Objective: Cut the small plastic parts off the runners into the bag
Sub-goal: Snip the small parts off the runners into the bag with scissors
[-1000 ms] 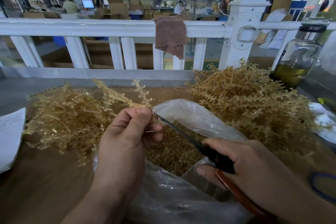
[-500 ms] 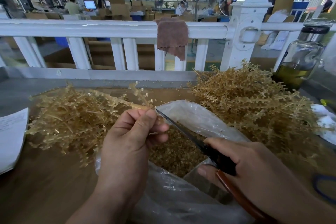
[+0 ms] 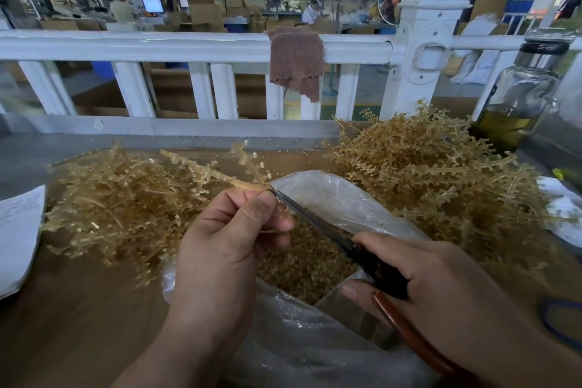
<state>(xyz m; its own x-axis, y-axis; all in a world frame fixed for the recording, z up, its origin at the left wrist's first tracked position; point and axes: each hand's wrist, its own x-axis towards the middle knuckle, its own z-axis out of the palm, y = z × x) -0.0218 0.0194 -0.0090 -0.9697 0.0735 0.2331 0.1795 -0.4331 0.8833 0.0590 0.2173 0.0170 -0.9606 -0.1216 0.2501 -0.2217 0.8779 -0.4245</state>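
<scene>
Directly over the open bag (image 3: 330,195), a worker's left hand (image 3: 226,249) pinches a branched runner (image 3: 220,173) btwn thumb & fingers, stem angled up and away, likely so snipped pieces drop straight onto the loose parts (image 3: 302,264) heaped inside. The right hand (image 3: 441,287) curls round the scissors (image 3: 318,224), blades near-closed, tip touching the runner at the left fingertips. A left pile (image 3: 119,208) & right pile (image 3: 441,179) flank the bag, w/in easy reach.
</scene>
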